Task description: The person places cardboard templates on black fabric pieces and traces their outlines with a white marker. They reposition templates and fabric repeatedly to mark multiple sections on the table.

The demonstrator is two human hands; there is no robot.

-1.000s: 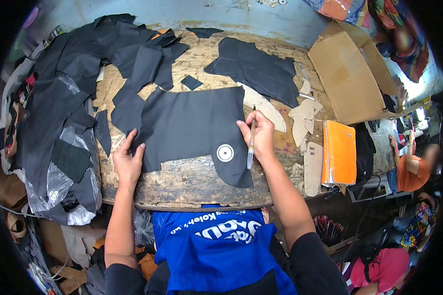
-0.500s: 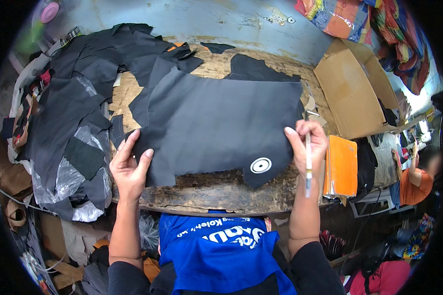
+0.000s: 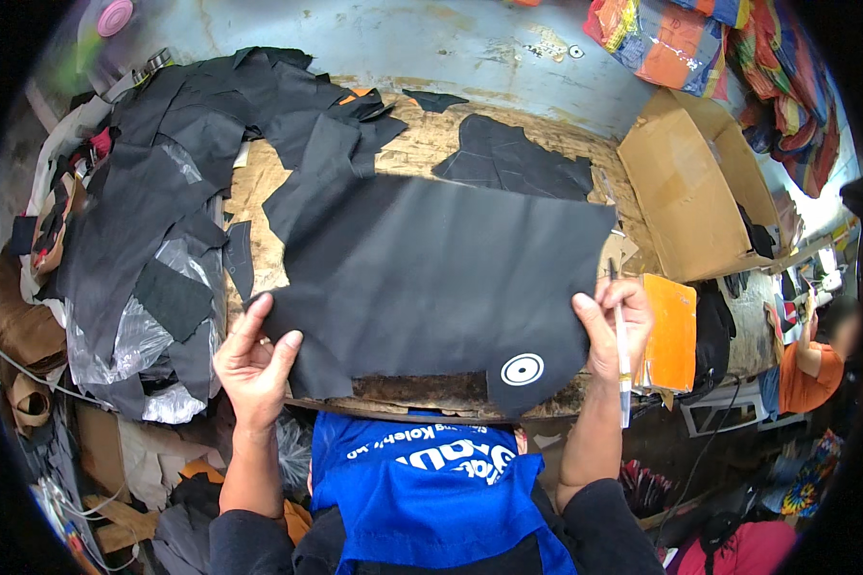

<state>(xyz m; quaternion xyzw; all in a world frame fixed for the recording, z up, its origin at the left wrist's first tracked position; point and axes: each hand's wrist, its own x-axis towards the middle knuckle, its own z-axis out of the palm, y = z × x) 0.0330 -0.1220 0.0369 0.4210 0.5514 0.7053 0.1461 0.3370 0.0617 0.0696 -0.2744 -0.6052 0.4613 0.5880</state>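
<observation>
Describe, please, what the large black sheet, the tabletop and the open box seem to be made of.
Large black sheet: perhaps leather or imitation leather, matte, judging by its smooth, supple surface.
Tabletop: worn wood, showing streaky grain and dark stains.
Open box: probably plain cardboard, given its brown, stiff panels.

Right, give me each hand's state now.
Left hand: holding the large, flat black sheet, left edge.
Right hand: holding its right edge, plus a slim clear pen.

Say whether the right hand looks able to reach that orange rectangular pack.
Probably yes: the right hand is beside the orange pack, nothing visible between, though it holds a slim pale pen and touches a large black sheet.
</observation>
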